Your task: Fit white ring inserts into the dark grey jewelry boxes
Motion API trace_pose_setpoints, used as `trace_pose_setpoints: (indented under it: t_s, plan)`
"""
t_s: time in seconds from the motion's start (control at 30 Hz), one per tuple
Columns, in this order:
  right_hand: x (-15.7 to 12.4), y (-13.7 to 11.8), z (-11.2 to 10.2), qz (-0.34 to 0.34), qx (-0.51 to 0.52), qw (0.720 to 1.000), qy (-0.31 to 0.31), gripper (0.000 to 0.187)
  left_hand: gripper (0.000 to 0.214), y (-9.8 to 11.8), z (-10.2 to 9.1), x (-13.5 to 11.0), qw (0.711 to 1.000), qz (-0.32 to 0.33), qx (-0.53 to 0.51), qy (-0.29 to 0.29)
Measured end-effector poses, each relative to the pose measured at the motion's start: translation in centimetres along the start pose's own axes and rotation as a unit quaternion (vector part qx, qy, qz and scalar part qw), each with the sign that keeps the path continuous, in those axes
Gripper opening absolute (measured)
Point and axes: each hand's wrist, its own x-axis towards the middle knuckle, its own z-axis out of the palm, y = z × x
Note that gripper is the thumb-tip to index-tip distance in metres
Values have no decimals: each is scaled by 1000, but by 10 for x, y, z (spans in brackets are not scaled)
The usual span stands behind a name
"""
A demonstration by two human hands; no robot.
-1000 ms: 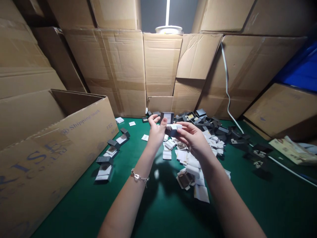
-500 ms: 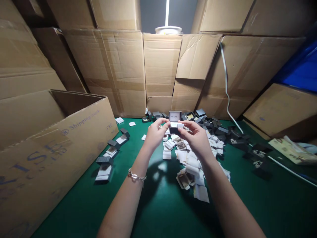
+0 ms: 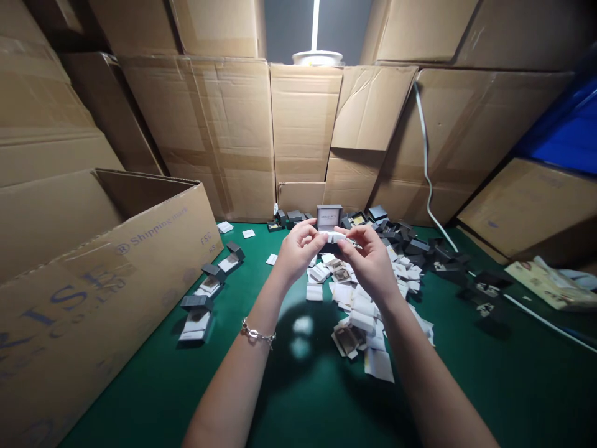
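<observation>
Both hands meet above the green table [image 3: 140, 386], holding one small dark grey hinged box [image 3: 329, 219] with its lid standing up and a pale lining inside. My left hand [image 3: 296, 252], with a bracelet on its wrist, grips the box's left side with curled fingers. My right hand [image 3: 368, 261] pinches the box's right side, where a white insert [image 3: 336, 237] shows between the fingertips. Under the hands lies a heap of white cards and inserts [image 3: 364, 311].
A pile of dark small boxes [image 3: 420, 249] covers the table's far right. Several open boxes [image 3: 205, 298] lie in a row at the left, beside a large open shipping carton [image 3: 107, 274]. Stacked cartons [image 3: 303, 124] wall the back. A white cable [image 3: 426, 174] runs down the right.
Both hands have lifted the small box slightly and brought it upright, lid facing me. My fingers have closed in tighter around its base and the white insert.
</observation>
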Motion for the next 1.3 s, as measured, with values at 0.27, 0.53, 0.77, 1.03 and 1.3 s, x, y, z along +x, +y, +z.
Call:
trace_pose_setpoints:
  t_s: [0.27,0.53,0.77,1.03,1.3]
  plan:
    - [-7,-3,5,-56,-24,998,35,30,28,6,1,-6,998,59,30,9]
    - [-6,-3,-1,-124,-51,991,28,24,34,2,4,-6,992,121,20,13]
    - [-3,-12,-15,-145,-171,974,-26,20,21,2,2,-6,978,157,134,11]
    - [0,-8,-15,-24,-39,999,-27,35,20,-2,10,-6,988,150,31,24]
    - [5,-2,-20,-77,10,997,0,21,13,-5,16,-7,992,116,-51,9]
